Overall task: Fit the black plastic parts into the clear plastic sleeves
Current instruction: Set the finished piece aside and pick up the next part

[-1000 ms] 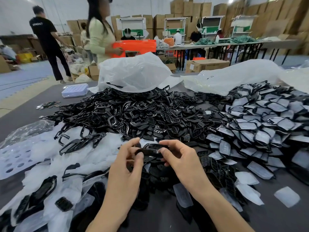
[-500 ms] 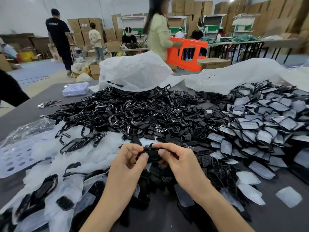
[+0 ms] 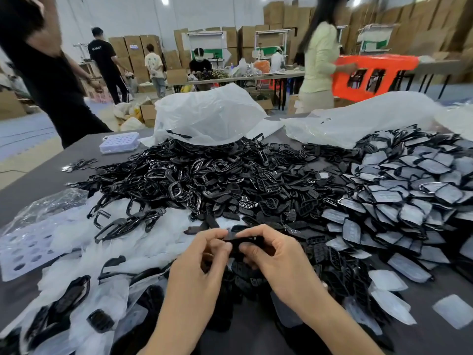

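Both hands hold one small black plastic part (image 3: 239, 241) just above the table's near middle. My left hand (image 3: 204, 262) pinches its left end between thumb and fingers; my right hand (image 3: 271, 254) pinches its right end. A big heap of loose black parts (image 3: 217, 180) fills the middle of the table. To the right lies a pile of sleeved parts (image 3: 409, 201). Clear plastic sleeves (image 3: 76, 252), some with parts inside, spread out at the left. Whether the held part sits in a sleeve is hidden by my fingers.
Two white plastic bags (image 3: 207, 116) lie at the table's far edge, beside a small clear lidded box (image 3: 120, 142). A perforated clear tray (image 3: 23, 249) sits at the left. A person in black (image 3: 46, 70) stands close at the left; another carries an orange crate (image 3: 373, 75).
My hands have closed in on the black part and keep working it. The person with the orange crate has walked right; a person in black has come close at the left.
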Demonstrator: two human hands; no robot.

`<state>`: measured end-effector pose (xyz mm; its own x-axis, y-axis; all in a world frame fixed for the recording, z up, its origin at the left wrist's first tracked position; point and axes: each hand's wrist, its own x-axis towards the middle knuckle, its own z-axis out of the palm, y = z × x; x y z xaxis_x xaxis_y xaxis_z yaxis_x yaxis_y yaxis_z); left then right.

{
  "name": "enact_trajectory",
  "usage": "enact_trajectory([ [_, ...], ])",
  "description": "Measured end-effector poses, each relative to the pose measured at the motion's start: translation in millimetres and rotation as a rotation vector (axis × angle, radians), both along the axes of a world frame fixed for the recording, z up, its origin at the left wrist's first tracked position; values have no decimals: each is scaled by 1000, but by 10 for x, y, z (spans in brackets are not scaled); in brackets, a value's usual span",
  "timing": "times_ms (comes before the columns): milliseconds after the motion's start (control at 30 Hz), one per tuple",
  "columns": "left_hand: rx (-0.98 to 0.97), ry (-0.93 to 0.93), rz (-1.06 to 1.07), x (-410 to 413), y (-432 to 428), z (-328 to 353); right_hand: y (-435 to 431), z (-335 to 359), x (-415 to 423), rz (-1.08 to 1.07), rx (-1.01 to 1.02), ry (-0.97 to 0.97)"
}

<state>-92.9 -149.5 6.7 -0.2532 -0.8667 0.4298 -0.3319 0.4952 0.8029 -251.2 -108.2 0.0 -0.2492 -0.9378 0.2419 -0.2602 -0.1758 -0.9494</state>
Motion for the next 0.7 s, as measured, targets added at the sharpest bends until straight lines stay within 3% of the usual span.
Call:
enact_trajectory([
  [133,-326,-487,269,212,-148,-80,-6,-11,-94,-146,-43,-29],
  [200,-334,-664,406,286,-244,-144,-18,-24,-116,-196,-57,-53],
  [300,-313,-753,446,316,-297,-185,-26,-36,-109,-220,-56,-58],
  [500,-251,-628,423,306,-240,-101,-19,-23,-71,-209,-39,-34],
  [700,-142,-228,333,299,-209,-12,16,73,-72,-159,-50,-159],
])
